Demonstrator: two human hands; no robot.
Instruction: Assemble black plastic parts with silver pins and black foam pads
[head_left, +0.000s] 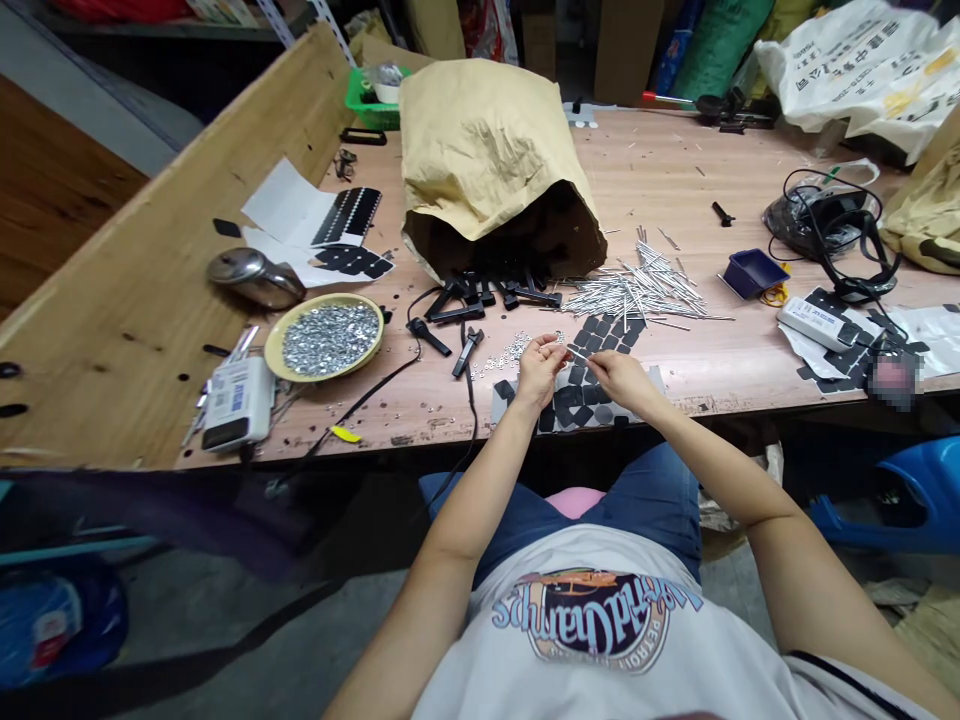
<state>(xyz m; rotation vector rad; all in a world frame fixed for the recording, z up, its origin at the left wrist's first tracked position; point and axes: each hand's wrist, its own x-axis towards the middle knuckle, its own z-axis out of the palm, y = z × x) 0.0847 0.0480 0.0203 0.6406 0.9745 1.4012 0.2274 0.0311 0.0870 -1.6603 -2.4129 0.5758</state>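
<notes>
Over the table's front edge, my left hand [541,368] and my right hand [619,380] face each other with fingertips pinched. A thin silver metal rod [578,354] spans the short gap between them, its ends at the fingers of both hands. Whether my left fingers also pinch a smaller piece is hidden. Beneath the hands lies a sheet of black adhesive pads [592,385]. Small silver nuts [510,352] are scattered left of my left hand. Beyond my right hand spreads a pile of loose metal rods [645,290].
A large paper bag [487,150] lies open toward me, black plastic parts [469,300] spilling out. To the left stand a yellow bowl [271,350] of small metal pieces and a white box [238,400]. A dark blue tray [746,274] and a headset with straps [855,250] sit right.
</notes>
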